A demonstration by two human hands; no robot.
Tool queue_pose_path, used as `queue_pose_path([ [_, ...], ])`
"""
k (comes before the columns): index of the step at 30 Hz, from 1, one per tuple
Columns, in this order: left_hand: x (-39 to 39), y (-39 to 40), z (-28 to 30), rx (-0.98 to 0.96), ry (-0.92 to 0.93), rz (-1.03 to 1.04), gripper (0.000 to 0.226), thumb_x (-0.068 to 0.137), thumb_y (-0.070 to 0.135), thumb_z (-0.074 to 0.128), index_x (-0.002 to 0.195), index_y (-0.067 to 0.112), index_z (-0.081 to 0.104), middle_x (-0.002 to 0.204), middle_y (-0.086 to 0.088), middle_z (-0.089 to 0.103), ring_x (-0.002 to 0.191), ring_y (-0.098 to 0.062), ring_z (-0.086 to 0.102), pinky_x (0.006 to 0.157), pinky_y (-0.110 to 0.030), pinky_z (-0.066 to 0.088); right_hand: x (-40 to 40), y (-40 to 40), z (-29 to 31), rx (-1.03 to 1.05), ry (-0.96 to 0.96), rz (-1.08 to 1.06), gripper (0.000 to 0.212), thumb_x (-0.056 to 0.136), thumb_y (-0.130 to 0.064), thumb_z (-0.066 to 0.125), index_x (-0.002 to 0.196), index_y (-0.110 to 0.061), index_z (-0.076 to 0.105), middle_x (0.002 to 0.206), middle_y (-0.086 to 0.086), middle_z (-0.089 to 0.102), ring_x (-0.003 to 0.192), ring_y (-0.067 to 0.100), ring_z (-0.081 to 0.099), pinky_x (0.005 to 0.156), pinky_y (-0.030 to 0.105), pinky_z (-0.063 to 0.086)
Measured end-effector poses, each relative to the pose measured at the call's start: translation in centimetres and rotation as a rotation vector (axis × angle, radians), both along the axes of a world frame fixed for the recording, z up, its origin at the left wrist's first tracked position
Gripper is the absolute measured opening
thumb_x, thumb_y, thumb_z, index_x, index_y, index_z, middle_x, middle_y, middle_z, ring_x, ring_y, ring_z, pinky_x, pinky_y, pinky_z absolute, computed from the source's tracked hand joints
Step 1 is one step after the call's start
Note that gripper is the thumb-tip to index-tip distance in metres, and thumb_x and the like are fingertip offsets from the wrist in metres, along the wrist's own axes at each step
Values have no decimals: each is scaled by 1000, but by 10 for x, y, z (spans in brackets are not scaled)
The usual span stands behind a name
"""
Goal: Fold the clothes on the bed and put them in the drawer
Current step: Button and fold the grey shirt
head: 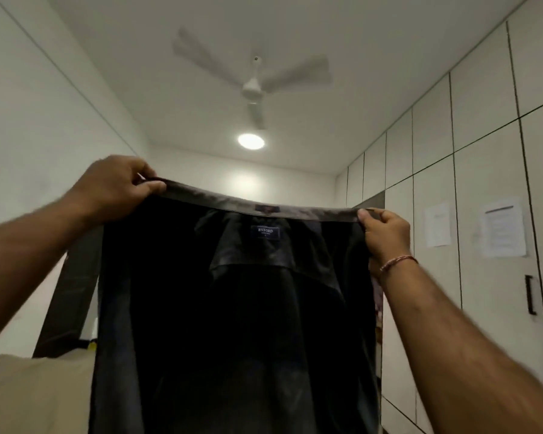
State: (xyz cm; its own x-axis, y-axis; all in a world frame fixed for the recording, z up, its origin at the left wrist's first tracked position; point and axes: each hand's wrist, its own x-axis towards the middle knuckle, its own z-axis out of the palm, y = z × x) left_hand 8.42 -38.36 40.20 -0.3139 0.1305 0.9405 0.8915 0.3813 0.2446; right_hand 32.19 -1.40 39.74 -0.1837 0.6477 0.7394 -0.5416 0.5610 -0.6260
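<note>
Now the left hand (113,186) is raised, and its grip is closed: the thumb and curled fingers pinch the left end of the top edge of a dark garment (232,324). This garment hangs in the air, spread wide between both hands; a small label (265,232) shows near its top middle. At the right end of that edge the right hand (386,233) pinches the cloth in the same way. Further right stand pale wardrobe doors (483,151) with papers on them.
</note>
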Motion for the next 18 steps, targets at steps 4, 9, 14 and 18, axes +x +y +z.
queue_pose_path([
  [4, -1, -35, -16, 165, -171, -502, 3, 92, 23, 75, 93, 22, 78, 83, 2, 76, 74, -10, 71, 72, -20, 60, 50, 7, -16, 182, -209, 410, 32, 85, -27, 75, 109, -6, 71, 97, 11, 74, 88, 23, 71, 77, 32, 62],
  [9, -53, -15, -108, -333, -519, -197, 7, 83, 29, 84, 86, 23, 82, 86, -5, 78, 87, -24, 74, 80, -34, 60, 16, 29, -96, 218, -918, 10, 25, 80, -28, 88, 84, -4, 80, 80, 10, 75, 79, 21, 68, 80, 35, 58],
  [14, -48, 53, -249, -88, -488, 66, 15, 91, 32, 76, 101, 22, 80, 100, -6, 77, 95, -30, 71, 90, -41, 56, -50, 1, -228, 128, -898, -263, 50, 70, -36, 91, 45, -15, 53, 38, -12, 49, 46, 7, 48, 52, 25, 35],
  [18, 3, 86, -389, 113, -618, 19, 16, 94, 25, 72, 106, 19, 79, 101, -4, 78, 93, -23, 70, 83, -32, 51, -61, -35, -385, 96, -964, -258, 20, 86, -32, 79, 71, -19, 76, 68, -7, 71, 71, 12, 66, 63, 22, 43],
])
